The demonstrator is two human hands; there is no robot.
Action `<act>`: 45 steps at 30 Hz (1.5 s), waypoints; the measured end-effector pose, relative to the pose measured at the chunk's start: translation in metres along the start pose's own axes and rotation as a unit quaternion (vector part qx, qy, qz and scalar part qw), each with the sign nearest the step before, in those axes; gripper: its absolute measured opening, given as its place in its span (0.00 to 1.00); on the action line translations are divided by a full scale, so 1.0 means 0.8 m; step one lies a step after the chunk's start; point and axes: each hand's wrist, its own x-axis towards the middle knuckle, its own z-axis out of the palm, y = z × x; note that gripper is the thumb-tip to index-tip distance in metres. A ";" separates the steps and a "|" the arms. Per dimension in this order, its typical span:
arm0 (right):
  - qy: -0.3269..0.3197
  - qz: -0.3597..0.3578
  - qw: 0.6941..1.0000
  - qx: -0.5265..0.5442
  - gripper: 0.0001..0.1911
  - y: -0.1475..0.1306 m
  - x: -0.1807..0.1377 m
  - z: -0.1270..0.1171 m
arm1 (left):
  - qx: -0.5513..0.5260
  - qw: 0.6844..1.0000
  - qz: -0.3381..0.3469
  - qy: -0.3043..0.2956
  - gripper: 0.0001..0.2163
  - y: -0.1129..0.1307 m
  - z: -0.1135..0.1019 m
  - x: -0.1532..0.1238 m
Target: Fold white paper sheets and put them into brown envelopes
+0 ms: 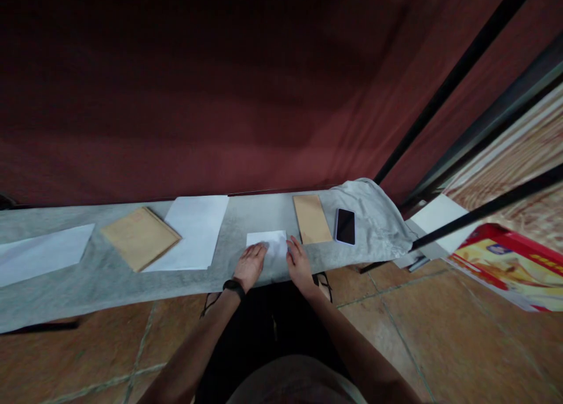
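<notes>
A small folded white paper (268, 240) lies on the grey cloth-covered table (109, 275) just in front of me. My left hand (250, 265) rests flat on its lower left part, fingers stretched out. My right hand (300, 264) lies at the paper's right edge, fingers extended and touching it. A black band sits on my left wrist. A brown envelope (312, 219) lies just right of the paper, and a black phone (345, 226) lies beyond that.
To the left lie a large white sheet (193, 231), a stack of brown envelopes (139, 237) and another white sheet (39, 254). A dark red curtain hangs behind the table. A red and yellow box (510, 266) sits on the tiled floor at right, near black poles.
</notes>
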 end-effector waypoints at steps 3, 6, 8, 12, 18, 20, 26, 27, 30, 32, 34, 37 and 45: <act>-0.021 -0.028 0.999 -0.040 0.23 -0.011 0.009 0.014 | -0.033 0.999 -0.036 -0.011 0.27 0.003 0.002 -0.001; -0.047 -0.040 0.995 -0.080 0.23 -0.022 0.024 0.032 | -0.064 0.995 -0.075 0.006 0.27 0.014 0.001 0.008; -0.065 -0.044 0.992 -0.101 0.25 -0.026 0.033 0.042 | -0.067 0.994 -0.079 0.020 0.27 0.020 0.007 0.017; -0.074 -0.048 0.987 -0.136 0.25 -0.019 0.039 0.052 | -0.046 0.995 -0.093 0.001 0.27 0.021 0.027 0.027; -0.049 -0.053 0.984 -0.164 0.29 -0.005 0.031 0.057 | -0.023 0.992 -0.127 0.011 0.30 0.010 0.047 0.024; -0.042 -0.051 0.984 -0.168 0.30 -0.005 0.028 0.057 | -0.023 0.989 -0.143 0.025 0.31 0.006 0.049 0.021; -0.036 -0.061 0.981 -0.183 0.33 -0.007 0.018 0.040 | -0.009 0.985 -0.168 0.038 0.35 -0.004 0.042 0.013; -0.041 -0.067 0.979 -0.189 0.33 -0.007 0.015 0.035 | -0.003 0.985 -0.171 0.032 0.36 -0.004 0.040 0.012; -0.067 -0.094 0.971 -0.208 0.32 -0.007 0.003 0.019 | 0.015 0.984 -0.176 0.020 0.36 -0.004 0.036 0.012; -0.087 -0.111 0.966 -0.217 0.31 -0.008 -0.007 0.009 | 0.024 0.984 -0.173 0.025 0.35 -0.001 0.034 0.013; -0.102 -0.117 0.963 -0.220 0.30 -0.007 -0.017 0.001 | 0.019 0.990 -0.138 0.027 0.32 0.007 0.033 0.018; -0.123 -0.119 0.961 -0.215 0.28 -0.005 -0.029 -0.006 | -0.017 1.000 -0.016 -0.008 0.27 0.025 0.033 0.030; -0.140 -0.110 0.963 -0.202 0.27 -0.004 -0.033 -0.011 | -0.041 0.999 0.020 -0.022 0.27 0.032 0.034 0.058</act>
